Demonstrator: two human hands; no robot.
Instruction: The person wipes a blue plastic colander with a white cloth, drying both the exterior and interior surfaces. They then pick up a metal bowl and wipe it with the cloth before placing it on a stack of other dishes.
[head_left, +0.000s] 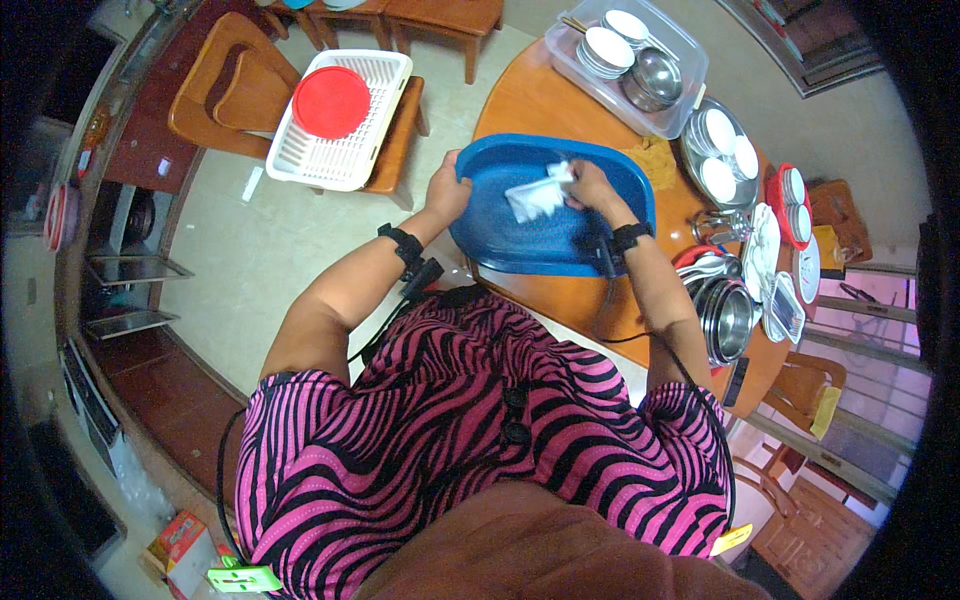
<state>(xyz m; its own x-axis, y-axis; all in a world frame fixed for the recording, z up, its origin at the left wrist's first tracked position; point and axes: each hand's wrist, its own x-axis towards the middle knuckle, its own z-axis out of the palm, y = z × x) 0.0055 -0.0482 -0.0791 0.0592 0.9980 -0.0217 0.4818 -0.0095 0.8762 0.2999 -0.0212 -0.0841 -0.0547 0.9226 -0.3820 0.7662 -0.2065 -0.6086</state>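
A blue plastic basin (517, 251), oval and shallow, is held tilted over the near left edge of the round wooden table (517, 97). My left hand (448, 187) grips its left rim, with the thumb on the inner side. In my right hand (591, 186) is a bunched white cloth (538, 196), blurred, over the inside of the basin. A black device on the right wrist hangs over the basin's lower right part. The fingertips of the right hand are partly hidden by the cloth.
A clear plastic bin (694, 56) with bowls stands at the table's far side. Further right are a steel tray (739, 196) of white cups, nested steel pots (724, 322) and a glass jug (720, 225). A white basket (337, 169) with a red lid (331, 103) rests on a chair at left.
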